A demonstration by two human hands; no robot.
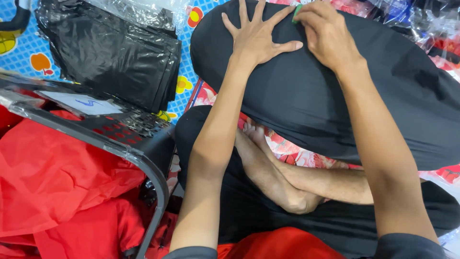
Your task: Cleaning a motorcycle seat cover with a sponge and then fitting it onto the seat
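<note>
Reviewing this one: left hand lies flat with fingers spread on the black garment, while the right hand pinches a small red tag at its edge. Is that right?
Not quite. The head view shows the small thing pinched by the right hand is green, not red. The rest holds: the left hand lies flat, fingers spread, on the black garment.

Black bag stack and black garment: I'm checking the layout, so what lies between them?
In the head view, only a strip of blue flower-print mat separates the black bag stack from the black garment.
</note>
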